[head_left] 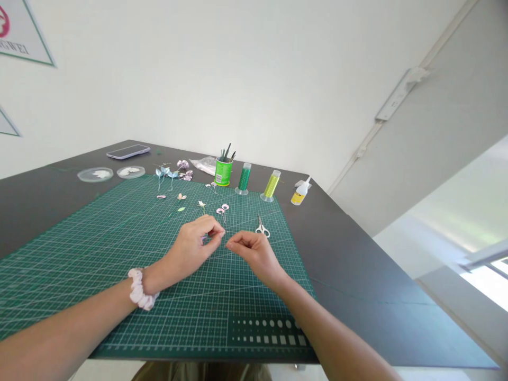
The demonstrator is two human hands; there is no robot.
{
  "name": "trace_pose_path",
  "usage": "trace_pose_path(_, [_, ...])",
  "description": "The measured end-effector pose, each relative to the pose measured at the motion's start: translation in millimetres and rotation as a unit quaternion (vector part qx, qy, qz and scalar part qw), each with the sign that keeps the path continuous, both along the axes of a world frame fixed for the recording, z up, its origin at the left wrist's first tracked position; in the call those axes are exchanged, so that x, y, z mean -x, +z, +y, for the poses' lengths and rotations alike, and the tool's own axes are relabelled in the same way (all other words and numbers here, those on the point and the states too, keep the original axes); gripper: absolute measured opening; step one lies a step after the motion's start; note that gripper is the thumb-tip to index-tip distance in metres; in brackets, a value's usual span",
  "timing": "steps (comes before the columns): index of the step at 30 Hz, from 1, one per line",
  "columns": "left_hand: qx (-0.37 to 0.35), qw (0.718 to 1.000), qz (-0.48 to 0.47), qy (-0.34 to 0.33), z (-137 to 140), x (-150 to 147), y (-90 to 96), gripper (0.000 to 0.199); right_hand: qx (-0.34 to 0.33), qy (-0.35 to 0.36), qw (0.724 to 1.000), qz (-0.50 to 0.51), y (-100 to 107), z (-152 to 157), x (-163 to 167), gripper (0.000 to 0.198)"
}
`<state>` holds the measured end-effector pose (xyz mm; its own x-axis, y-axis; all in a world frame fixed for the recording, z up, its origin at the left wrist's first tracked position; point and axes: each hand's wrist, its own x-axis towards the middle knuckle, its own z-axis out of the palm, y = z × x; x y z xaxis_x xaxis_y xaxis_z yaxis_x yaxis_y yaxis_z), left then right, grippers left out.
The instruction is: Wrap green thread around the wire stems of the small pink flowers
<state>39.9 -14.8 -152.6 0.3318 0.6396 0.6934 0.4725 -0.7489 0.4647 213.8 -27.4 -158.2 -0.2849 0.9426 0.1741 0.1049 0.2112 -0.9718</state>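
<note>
Over the middle of the green cutting mat (159, 296), my left hand (196, 238) is closed in a pinch, thumb against forefinger. A small pale purple bit shows inside its curled fingers, too hidden to name. Close by on the right, my right hand (254, 254) pinches too, its fingertips a short gap from the left ones. Whatever it holds is too fine to see. White-handled scissors (262, 229) lie just beyond the right hand. Past the left hand are a pair of pink-and-white flower pieces (223, 210), a green leaf piece (181, 209) and an orange-pink flower piece (181, 196).
At the back stand a green can of tools (223, 172), a dark green thread spool (243, 179), a yellow-green spool (271, 186) and a white glue bottle (300, 192). Blue flowers (165, 172), clear dishes (95, 175) and a phone (128, 152) lie at the back left.
</note>
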Motion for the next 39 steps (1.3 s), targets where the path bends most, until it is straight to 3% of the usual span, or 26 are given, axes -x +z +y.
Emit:
trace_pose_path(5, [-0.025,1.0,0.015,-0.003,0,0,-0.3,0.019,-0.085,-0.034,0.994,-0.052,-2,-5,0,0.02])
trace_pose_path(11, [-0.023,0.998,0.055,-0.031,-1,1,0.5,0.02,-0.217,-0.076,0.966,-0.117,-2,-7,-4,0.022])
trace_pose_path(15, [-0.031,0.995,0.08,-0.057,-1,1,0.9,0.021,-0.24,-0.089,0.959,-0.124,-2,-5,-6,0.023])
trace_pose_path(25, [-0.007,0.994,0.032,-0.103,-3,1,-0.6,0.018,-0.074,-0.063,0.995,-0.016,7,1,-6,0.018])
trace_pose_path(32, [0.032,0.996,-0.02,-0.086,-3,1,2.2,0.017,0.056,0.006,0.997,0.057,5,3,-5,0.022])
trace_pose_path(39, [0.055,0.998,-0.024,-0.024,-1,0,-0.9,0.019,0.063,0.03,0.996,0.056,1,-1,1,0.026])
